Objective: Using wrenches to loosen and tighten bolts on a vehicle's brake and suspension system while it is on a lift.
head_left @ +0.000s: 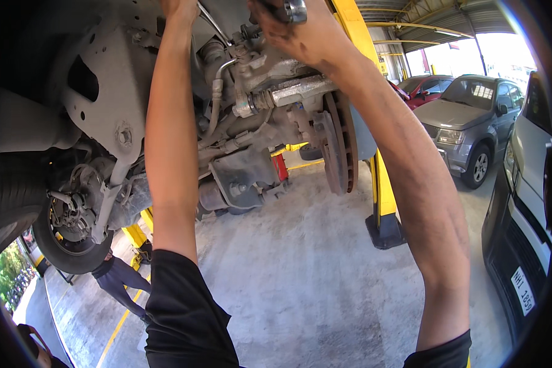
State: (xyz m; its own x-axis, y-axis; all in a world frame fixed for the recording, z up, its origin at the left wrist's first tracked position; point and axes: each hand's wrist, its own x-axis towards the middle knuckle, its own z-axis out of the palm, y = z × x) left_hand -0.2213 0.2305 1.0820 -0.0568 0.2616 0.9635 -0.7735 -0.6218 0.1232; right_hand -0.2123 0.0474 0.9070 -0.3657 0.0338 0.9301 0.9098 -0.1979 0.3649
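Both my arms reach up under a raised vehicle. My left hand [179,8], cut off by the top edge, is closed at the upper end of a slim shiny metal rod-like tool [212,22]. That tool slants down to a bolted joint [242,54] on the steering or suspension parts. To the right, my grease-stained right hand [291,30] is closed around a dark tool whose shiny round metal end [295,11] shows; the rest is hidden. Below the right hand lie a silvery cylinder [300,91] and a brake disc [343,144]. A bent metal pipe with a hose [218,92] hangs between my forearms.
A yellow lift post [383,190] stands just behind my right forearm. The vehicle's grey frame bracket [113,92] and a wheel [73,236] hang at left. Someone in dark trousers [121,283] stands beyond. Parked vehicles, including a grey SUV [466,116], line the right side.
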